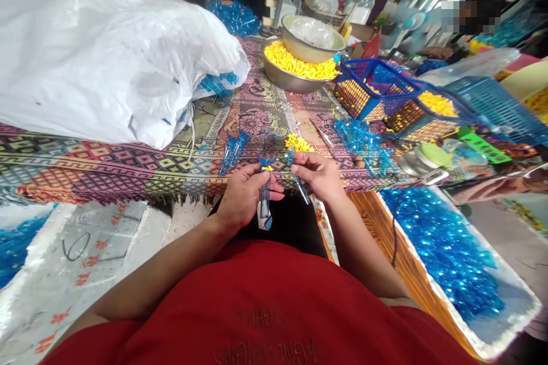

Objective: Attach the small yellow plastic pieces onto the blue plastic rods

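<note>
Blue plastic strips [264, 199] are clamped by the left hand [245, 197] and a thin blue strip [301, 187] by the right hand [314, 175], each grip closed, just above a patterned cloth [107, 168], beside yellow pieces [298, 142].

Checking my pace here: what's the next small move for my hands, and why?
Probably bring the thin blue plastic piece in your right hand over to the blue plastic strip in your left hand: the two are already held close together, and the strip carries a yellow bit.
</note>
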Demonstrator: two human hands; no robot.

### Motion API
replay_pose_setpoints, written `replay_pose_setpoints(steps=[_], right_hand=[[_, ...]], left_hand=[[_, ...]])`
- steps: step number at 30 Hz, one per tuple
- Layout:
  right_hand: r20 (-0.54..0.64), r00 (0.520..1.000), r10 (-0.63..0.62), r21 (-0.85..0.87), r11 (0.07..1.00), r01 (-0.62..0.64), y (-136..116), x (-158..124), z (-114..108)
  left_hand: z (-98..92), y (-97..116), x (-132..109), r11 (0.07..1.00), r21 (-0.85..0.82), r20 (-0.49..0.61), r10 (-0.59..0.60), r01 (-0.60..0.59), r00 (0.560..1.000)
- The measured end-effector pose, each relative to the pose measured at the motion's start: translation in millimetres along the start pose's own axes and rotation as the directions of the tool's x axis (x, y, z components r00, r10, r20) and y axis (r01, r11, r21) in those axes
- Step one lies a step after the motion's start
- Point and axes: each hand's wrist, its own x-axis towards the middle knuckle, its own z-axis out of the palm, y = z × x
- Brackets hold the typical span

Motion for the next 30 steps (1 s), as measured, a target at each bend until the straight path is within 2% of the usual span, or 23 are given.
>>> replay_pose_setpoints(steps=[2,3,5,7,8,10,12,15,17,20,23,25,27,28,29,30], right_hand=[[0.036,0.999,-0.036,-0.298,0.953,0.045,3.6,7.7,-0.3],[0.058,0.996,-0.062,-0.454,0.887,0.082,3.7,11.1,1.8],[0.136,0.985,-0.102,-0.707,0.687,0.169,1.3,16.3,9.0],[0.227,0.969,-0.094,-0.825,0.511,0.242,-2.6,19.3,15.2],[0.259,0.962,-0.084,-0.843,0.466,0.268,-4.0,20.1,15.8],[0.291,0.952,-0.093,-0.837,0.458,0.301,-4.2,20.1,8.9],[0.252,0.953,-0.167,-0.809,0.505,0.303,-0.1,18.7,-10.5],[0.046,0.959,-0.281,-0.839,0.51,0.19,11.2,15.3,-54.3],[-0.088,0.958,-0.272,-0.9,0.434,0.041,18.2,13.4,-80.9],[-0.177,0.968,-0.18,-0.954,0.274,-0.124,24.4,14.4,-101.3],[-0.178,0.977,-0.116,-0.977,0.143,-0.161,28.6,23.1,-102.6],[-0.159,0.982,-0.098,-0.984,0.097,-0.15,32.3,31.0,-101.3],[-0.148,0.983,-0.106,-0.985,0.107,-0.137,36.2,36.4,-100.5],[-0.15,0.98,-0.129,-0.98,0.147,-0.131,37.8,36.9,-99.2],[-0.159,0.973,-0.164,-0.967,0.223,-0.121,38.7,35.3,-96.7],[-0.167,0.966,-0.199,-0.936,0.339,-0.092,38.7,31.3,-92.3]], left_hand=[[0.1,-0.7,0.8,0.998,0.061,-0.008,-0.016,0.017,1.0],[0.1,-1.2,1.1,0.995,0.098,-0.005,-0.027,0.028,1.0],[-0.5,-2.2,1.7,0.983,0.179,0.004,-0.046,0.045,0.999],[-1.4,-3.2,1.9,0.968,0.246,0.013,-0.048,0.043,0.999],[-1.9,-3.4,1.9,0.962,0.271,0.019,-0.043,0.037,0.999],[-2.7,-3.3,1.5,0.953,0.303,0.025,-0.039,0.03,0.999],[-3.4,-2.5,0.7,0.946,0.323,0.03,-0.047,0.035,0.998],[-3.7,-1.4,-0.2,0.942,0.332,0.03,-0.071,0.057,0.997],[-3.0,-2.1,-0.3,0.94,0.334,0.032,-0.087,0.071,0.996],[0.0,-5.2,-0.4,0.94,0.331,0.06,-0.112,0.086,0.992],[4.1,-7.2,-2.5,0.941,0.33,0.087,-0.11,0.076,0.99],[6.0,-6.4,-5.3,0.935,0.35,0.086,-0.087,0.051,0.992],[7.1,-4.3,-8.5,0.927,0.375,0.077,-0.054,0.022,0.996],[7.4,-3.1,-9.9,0.923,0.385,0.069,-0.038,0.009,0.997],[7.6,-2.0,-11.0,0.918,0.396,0.058,-0.023,-0.002,0.998],[7.8,-1.1,-11.6,0.913,0.408,0.047,-0.008,-0.012,0.999]])
